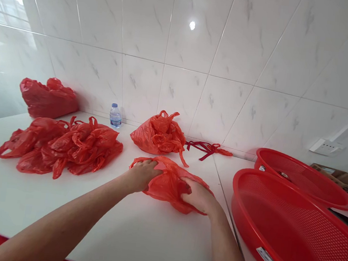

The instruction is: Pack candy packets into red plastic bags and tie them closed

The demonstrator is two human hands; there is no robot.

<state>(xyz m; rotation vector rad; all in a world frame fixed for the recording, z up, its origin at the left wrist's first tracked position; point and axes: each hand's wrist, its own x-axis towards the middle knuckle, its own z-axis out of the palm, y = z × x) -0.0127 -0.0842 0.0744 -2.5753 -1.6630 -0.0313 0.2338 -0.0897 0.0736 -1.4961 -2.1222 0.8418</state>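
Observation:
A thin red plastic bag (pixel 168 184) lies loosely spread on the white table in front of me. My left hand (pixel 145 175) grips its left edge, fingers bent over the film. On the other side, my right hand (pixel 197 195) is curled into the bag's folds, with thumb and fingertips on the plastic. The film partly hides what the right fingertips touch. Just behind stands a filled, bunched red plastic bag (pixel 160 135) with its handles sticking up.
To the left is a heap of red plastic bags (pixel 71 148), with a larger red bag (pixel 48 97) behind. A water bottle (pixel 115 116) stands by the tiled wall. Dark red ribbon (pixel 205 148) lies at the back. Two red baskets (pixel 263 228) and a cardboard box (pixel 341 179) are at right.

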